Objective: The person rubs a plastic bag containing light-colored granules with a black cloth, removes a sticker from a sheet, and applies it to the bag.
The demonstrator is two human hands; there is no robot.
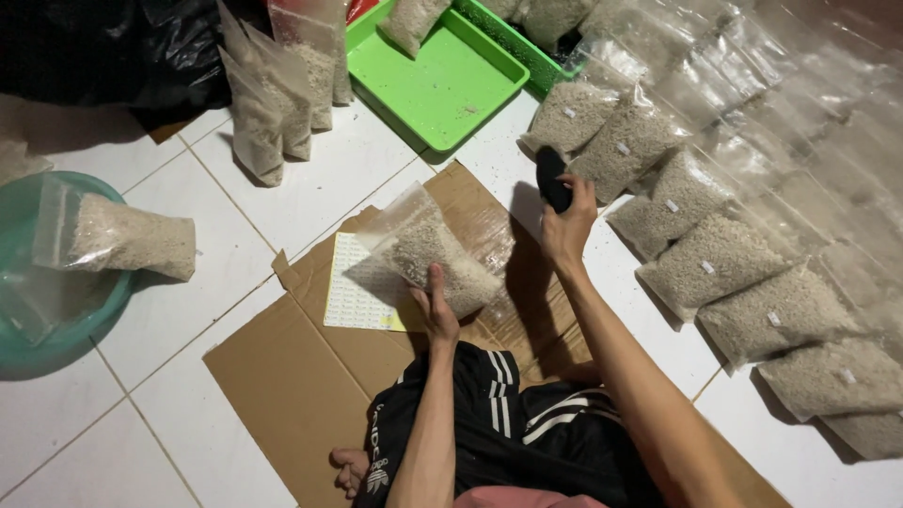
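Underfoot, flattened cardboard [282, 376] on white floor tiles [310, 179], filled bags [715, 263] alongside

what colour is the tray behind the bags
Bright green tray, best seen in the head view.

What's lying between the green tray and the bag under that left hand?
Bare white floor tile, then cardboard, seen from the head camera between green tray and bag.
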